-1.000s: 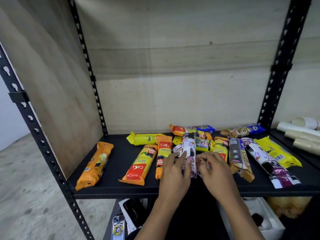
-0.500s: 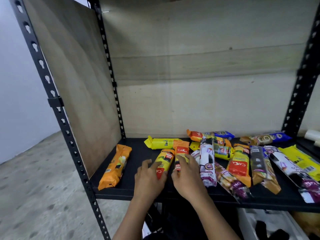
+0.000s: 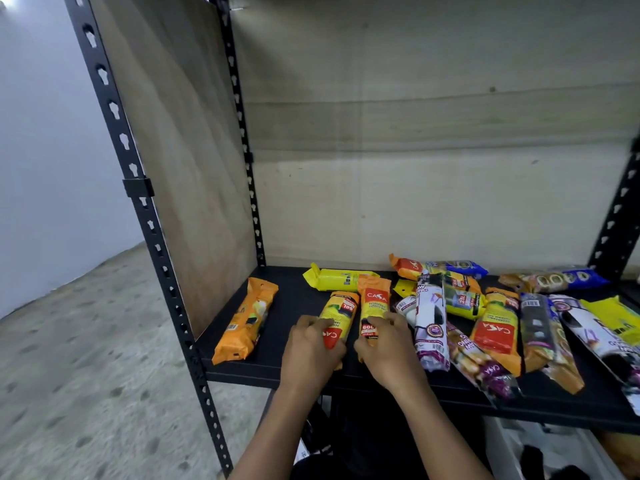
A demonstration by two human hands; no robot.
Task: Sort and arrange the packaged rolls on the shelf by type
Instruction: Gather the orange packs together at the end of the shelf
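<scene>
Filled most of the frame: black shelf (image 3: 298, 303), plywood-backed. Sprawled across its lower right, overlapping: mixed pile of packaged rolls (image 3: 498, 327). Lay alone at lower left of the board, well apart: orange roll (image 3: 247, 320). Sat behind, near centre: yellow pack (image 3: 341, 279). At lower centre, side by side: left hand (image 3: 310, 353) clasped round the near end of a yellow Casa roll (image 3: 339, 311); right hand (image 3: 384, 348) closed over the near end of an orange Casa roll (image 3: 375, 303), fingers (image 3: 379, 321) curled across the label.
</scene>
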